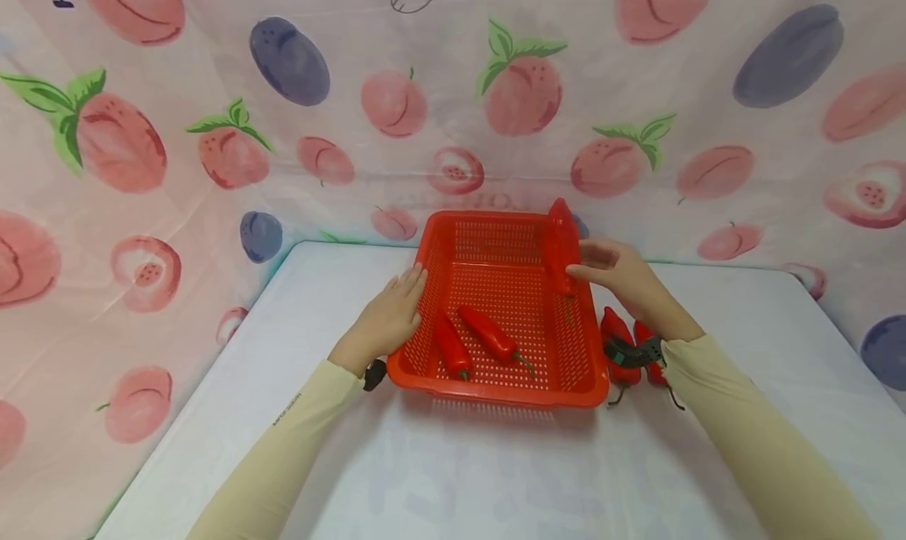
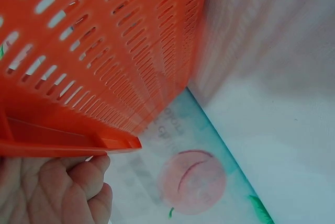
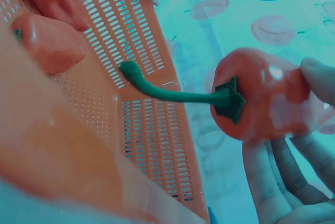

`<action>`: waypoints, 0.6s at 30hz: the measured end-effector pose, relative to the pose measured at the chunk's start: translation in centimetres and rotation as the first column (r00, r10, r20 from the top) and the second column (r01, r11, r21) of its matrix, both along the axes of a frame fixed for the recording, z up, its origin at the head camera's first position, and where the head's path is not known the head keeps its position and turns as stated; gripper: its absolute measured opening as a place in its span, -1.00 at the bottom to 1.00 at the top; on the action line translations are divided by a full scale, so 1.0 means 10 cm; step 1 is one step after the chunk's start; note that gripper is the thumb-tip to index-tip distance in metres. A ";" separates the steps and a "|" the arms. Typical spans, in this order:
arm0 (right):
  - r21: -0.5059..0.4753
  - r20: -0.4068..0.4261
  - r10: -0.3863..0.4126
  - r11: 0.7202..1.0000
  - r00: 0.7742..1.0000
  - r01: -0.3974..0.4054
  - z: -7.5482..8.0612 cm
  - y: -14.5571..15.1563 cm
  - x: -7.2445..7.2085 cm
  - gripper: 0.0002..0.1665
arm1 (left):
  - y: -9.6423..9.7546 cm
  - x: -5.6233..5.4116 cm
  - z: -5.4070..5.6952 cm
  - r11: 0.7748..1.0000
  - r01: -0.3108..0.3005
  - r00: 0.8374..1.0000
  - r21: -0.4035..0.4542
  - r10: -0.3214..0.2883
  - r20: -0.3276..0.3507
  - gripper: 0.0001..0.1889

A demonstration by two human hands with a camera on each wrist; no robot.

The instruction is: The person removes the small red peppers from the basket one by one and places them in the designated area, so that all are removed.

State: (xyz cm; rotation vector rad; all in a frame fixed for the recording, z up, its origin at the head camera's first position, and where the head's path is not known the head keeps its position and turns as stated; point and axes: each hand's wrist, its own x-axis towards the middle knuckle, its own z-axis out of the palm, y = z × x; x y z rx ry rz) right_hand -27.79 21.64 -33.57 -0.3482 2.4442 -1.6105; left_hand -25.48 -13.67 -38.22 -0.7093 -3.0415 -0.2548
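My right hand [image 1: 626,277] holds a long red chili pepper [image 1: 561,241] over the basket's far right side, thumb on one side and fingers on the other. In the right wrist view, the pepper's green stem [image 3: 178,96] points toward the basket. At the left rim of the red plastic basket [image 1: 495,394], my left hand [image 1: 388,318] touches the edge with its fingers fairly straight. Two red peppers lie on the basket floor near the front: one on the left [image 1: 451,345] and another beside it [image 1: 488,334].
Two more red peppers, one [image 1: 614,324] close to the basket and another [image 1: 646,334], lie on the white table [image 1: 453,477] beneath my right forearm. A cloth with printed fruit [image 1: 425,53] hangs behind the table.
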 end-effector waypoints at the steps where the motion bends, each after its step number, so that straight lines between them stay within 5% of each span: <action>1: 0.000 -0.001 -0.008 1.000 1.000 0.008 0.01 0.02 0.03 -0.29 | 0.00 0.00 0.00 1.000 0.000 1.000 0.000 0.000 0.000 -0.35; 18: 0.112 -0.059 -0.079 0.990 0.995 0.085 -0.01 0.36 0.37 -0.35 | 0.01 0.01 0.02 1.000 -0.012 1.000 -0.005 0.012 0.012 -0.34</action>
